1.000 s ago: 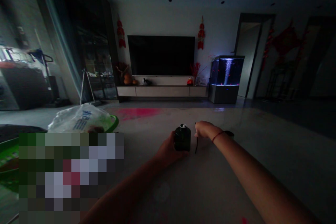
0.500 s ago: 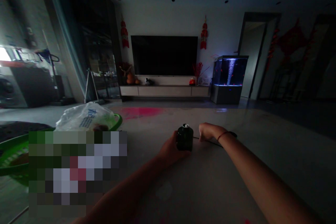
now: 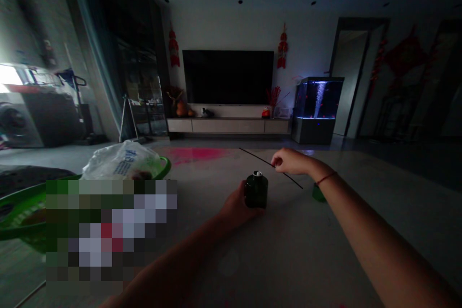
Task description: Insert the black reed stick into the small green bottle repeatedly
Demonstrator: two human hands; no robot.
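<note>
My left hand (image 3: 236, 202) is closed round the left side of a dark green glass bottle (image 3: 256, 195). The bottle stands upright on the pale surface, and something small and white shows at its narrow mouth. To the right and a little farther off, my right hand (image 3: 290, 161) pinches a thin dark stick (image 3: 254, 155) near its middle. The stick slants from far left down to near right, above the surface and apart from the bottle. Beside my right forearm sits a small green object (image 3: 319, 194), partly covered by the arm.
At left stands a green plastic basket (image 3: 21, 224) with a white plastic bag (image 3: 121, 160) on it; a blurred patch hides part. Pink marks (image 3: 197, 155) colour the surface's far side. Beyond are a low cabinet (image 3: 227, 126), a television (image 3: 228, 77) and a lit fish tank (image 3: 317, 101).
My right hand has lifted up and slightly right with the stick, which now slants across the view. The small green object has come into sight. My left hand keeps holding the bottle.
</note>
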